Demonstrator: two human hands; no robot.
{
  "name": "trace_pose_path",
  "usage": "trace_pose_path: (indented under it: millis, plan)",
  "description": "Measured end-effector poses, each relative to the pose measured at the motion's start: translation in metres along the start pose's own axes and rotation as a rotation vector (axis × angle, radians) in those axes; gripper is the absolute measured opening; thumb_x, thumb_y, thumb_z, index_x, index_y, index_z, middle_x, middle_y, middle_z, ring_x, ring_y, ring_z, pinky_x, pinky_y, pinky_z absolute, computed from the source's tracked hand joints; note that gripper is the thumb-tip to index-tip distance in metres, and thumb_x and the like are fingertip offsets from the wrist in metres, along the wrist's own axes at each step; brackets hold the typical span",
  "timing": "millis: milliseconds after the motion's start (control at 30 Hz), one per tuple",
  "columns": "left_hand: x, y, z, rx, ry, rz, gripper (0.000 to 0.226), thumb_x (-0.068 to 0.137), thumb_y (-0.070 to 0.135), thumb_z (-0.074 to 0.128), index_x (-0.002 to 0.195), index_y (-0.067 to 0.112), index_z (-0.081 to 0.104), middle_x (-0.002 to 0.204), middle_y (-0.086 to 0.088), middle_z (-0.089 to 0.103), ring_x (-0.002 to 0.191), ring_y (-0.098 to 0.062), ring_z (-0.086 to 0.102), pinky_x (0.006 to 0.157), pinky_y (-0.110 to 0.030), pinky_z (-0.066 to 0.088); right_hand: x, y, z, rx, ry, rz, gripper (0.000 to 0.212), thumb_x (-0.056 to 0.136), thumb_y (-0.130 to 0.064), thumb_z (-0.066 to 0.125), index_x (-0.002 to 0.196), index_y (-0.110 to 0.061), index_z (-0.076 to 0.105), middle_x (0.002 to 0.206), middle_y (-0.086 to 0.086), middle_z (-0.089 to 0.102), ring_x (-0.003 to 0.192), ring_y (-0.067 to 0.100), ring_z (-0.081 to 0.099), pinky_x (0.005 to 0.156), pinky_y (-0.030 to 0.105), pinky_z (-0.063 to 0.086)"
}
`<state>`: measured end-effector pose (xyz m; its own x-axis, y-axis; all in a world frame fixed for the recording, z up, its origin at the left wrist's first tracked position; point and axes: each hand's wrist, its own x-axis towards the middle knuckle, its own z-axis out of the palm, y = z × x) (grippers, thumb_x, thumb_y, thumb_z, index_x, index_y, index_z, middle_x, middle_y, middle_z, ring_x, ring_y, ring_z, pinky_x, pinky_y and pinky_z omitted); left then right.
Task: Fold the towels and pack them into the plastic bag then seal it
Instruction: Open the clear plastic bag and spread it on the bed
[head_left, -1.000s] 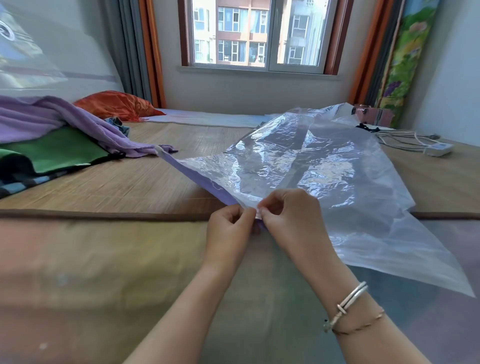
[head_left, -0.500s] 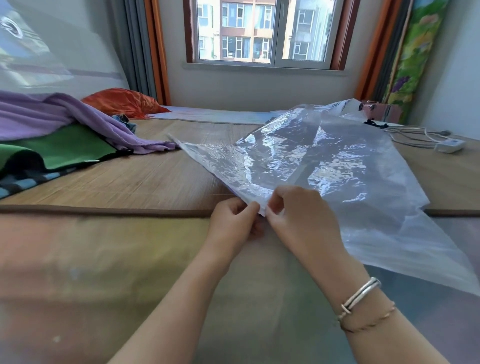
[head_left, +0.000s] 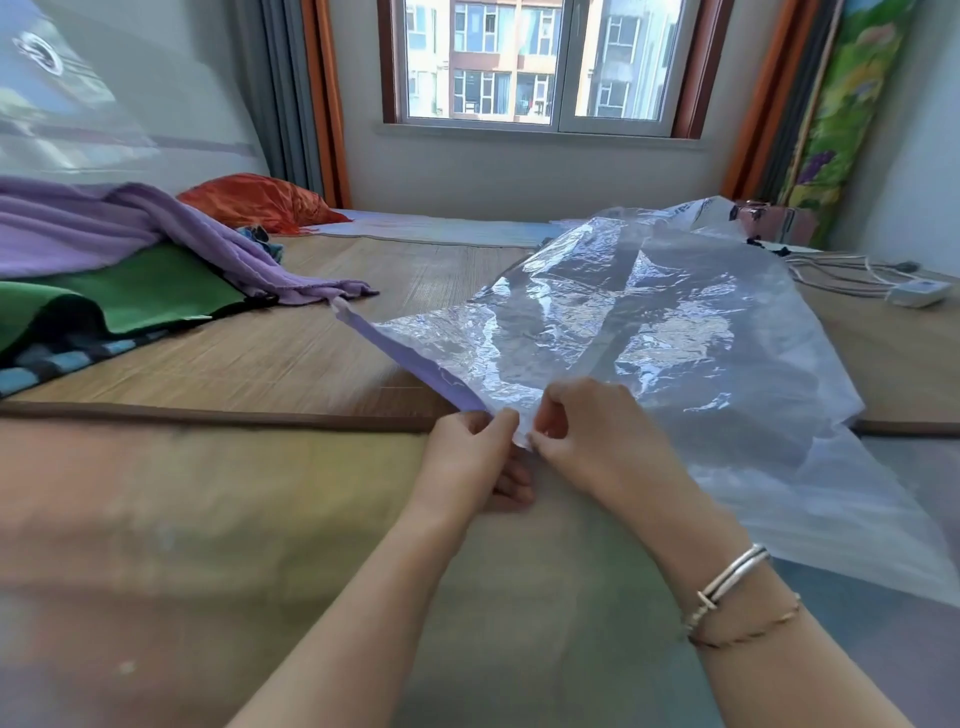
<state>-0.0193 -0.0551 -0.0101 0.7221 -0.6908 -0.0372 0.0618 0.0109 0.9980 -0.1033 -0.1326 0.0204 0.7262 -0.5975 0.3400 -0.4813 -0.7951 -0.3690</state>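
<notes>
The bag (head_left: 649, 353) is big and clear, and it lies spread out on the mat (head_left: 291, 358), reaching away from the grip toward the window (head_left: 519, 62). Its near corner is lifted up between the two hands. The left hand (head_left: 470, 457) pinches that corner from one side and the right hand (head_left: 597, 441) pinches it from the other, thumbs almost touching.

Half a second ago the purple strip (head_left: 415, 366) along the bag's edge was hidden. Now it shows again, running up and left from the grip. The hands have stayed pinched on the same corner, just wiggling it. It looks like the person is trying to pull the two sides of the bag apart to open it. So the packing has not started yet.

The towels are well off to the left of the grip, not folded: a purple towel (head_left: 130, 228) in a heap, lying over a green towel (head_left: 135, 291). An orange cloth (head_left: 254, 200) sits farther back. Far to the right of the grip is a white plug box (head_left: 917, 292) with cords.

There is some dark print on the far end of the bag, but it is too small to read. No other words can be read.
</notes>
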Motion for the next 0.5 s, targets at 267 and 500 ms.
trace_pose_path:
  millis: [267, 500]
  plan:
    - [-0.002, -0.0039, -0.0037, 0.132, -0.015, 0.211, 0.048, 0.092, 0.005, 0.052, 0.046, 0.019, 0.05, 0.043, 0.005, 0.037, 0.038, -0.006, 0.027, 0.041, -0.02, 0.023, -0.0051, 0.0003, 0.0013, -0.018, 0.077, 0.004, 0.02, 0.086, -0.034, 0.063, 0.073, -0.023, 0.051, 0.089, 0.001, 0.066, 0.092, 0.024, 0.062, 0.072, 0.029, 0.043]
    - [-0.0011, -0.0049, 0.0027, 0.098, 0.132, 0.283, 0.042, 0.085, 0.007, 0.06, 0.049, 0.018, 0.04, 0.053, -0.005, 0.029, 0.052, -0.015, 0.024, 0.05, -0.028, 0.016, -0.0068, -0.0078, 0.0091, 0.029, 0.211, -0.029, 0.013, 0.088, -0.023, 0.056, 0.077, -0.02, 0.048, 0.089, 0.006, 0.064, 0.091, 0.029, 0.06, 0.071, 0.031, 0.041]
